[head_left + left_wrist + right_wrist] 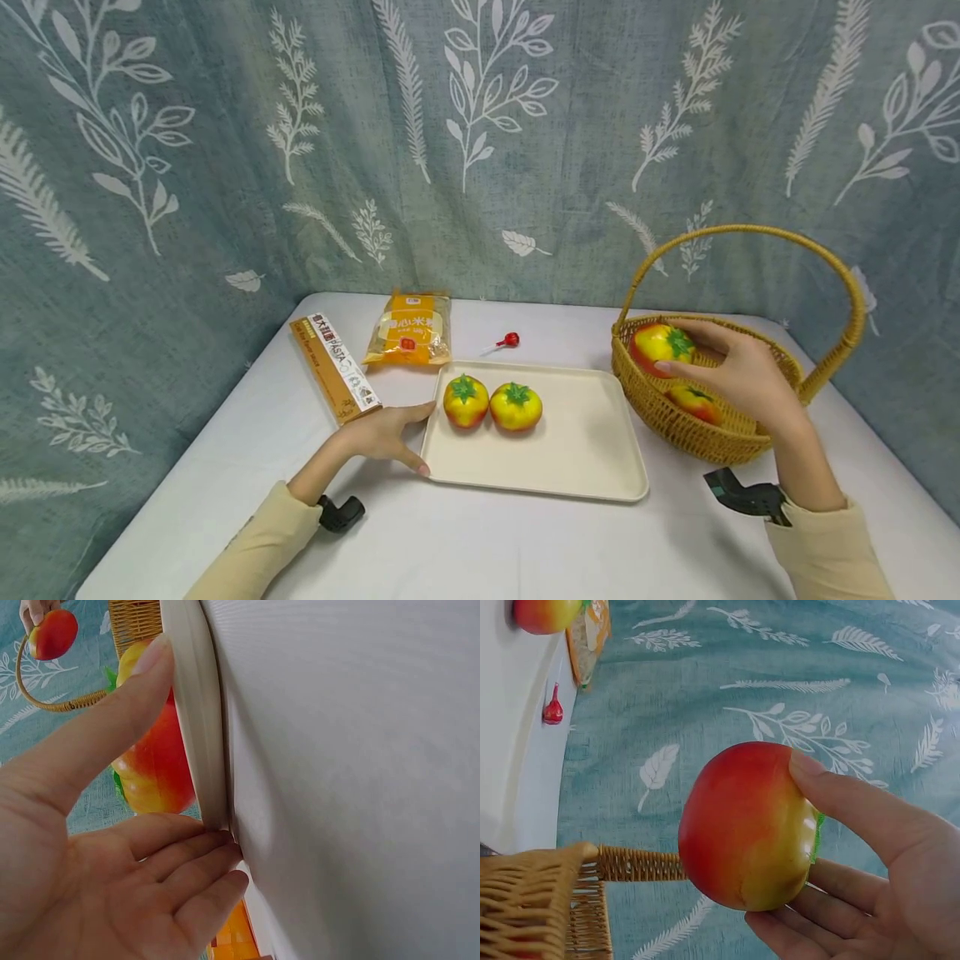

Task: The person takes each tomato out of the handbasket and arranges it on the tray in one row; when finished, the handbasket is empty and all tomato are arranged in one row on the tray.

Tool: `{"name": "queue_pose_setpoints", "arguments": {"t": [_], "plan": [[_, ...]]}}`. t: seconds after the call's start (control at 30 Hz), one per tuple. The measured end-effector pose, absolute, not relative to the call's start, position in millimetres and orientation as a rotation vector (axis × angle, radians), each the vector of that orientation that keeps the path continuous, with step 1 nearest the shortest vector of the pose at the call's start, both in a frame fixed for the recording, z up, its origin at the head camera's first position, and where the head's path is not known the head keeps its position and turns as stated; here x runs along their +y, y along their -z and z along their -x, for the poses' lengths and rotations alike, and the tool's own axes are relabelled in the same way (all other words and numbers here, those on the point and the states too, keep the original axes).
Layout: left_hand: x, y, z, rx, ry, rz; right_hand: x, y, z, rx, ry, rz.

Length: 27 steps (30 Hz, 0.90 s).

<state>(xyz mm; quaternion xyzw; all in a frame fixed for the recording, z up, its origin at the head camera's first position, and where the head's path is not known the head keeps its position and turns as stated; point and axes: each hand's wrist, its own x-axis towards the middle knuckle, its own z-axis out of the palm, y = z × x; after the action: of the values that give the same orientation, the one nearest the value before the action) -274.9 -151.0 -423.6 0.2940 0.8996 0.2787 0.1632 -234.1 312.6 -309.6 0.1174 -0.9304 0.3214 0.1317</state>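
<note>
My right hand (738, 371) holds a red-and-yellow toy tomato (742, 825) with a green leafy top, thumb on one side and fingers on the other. In the right wrist view the tomato is up beside the handle of the wicker basket (675, 425); in the head view it overlaps the basket's inside. Another tomato (693, 403) lies in the basket. My left hand (386, 433) is spread at the left edge of a cream tray (585, 442), thumb and fingertips touching its rim. Two tomatoes, a left one (466, 402) and a right one (516, 407), sit side by side on the tray.
Behind the tray are a yellow-and-orange food packet (411, 330) and a red lollipop (512, 339). A long pasta box (335, 367) lies left, close to my left hand. The basket's tall arched handle (750, 228) rises at right. A patterned curtain (480, 208) hangs behind the table.
</note>
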Motion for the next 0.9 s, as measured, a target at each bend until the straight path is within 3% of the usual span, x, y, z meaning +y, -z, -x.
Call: {"name": "queue_pose_setpoints", "arguments": {"t": [0.9], "plan": [[-152,423,275,2.551,-0.802,-0.845,254,361,257,-2.757,-0.946,-0.57]]}}
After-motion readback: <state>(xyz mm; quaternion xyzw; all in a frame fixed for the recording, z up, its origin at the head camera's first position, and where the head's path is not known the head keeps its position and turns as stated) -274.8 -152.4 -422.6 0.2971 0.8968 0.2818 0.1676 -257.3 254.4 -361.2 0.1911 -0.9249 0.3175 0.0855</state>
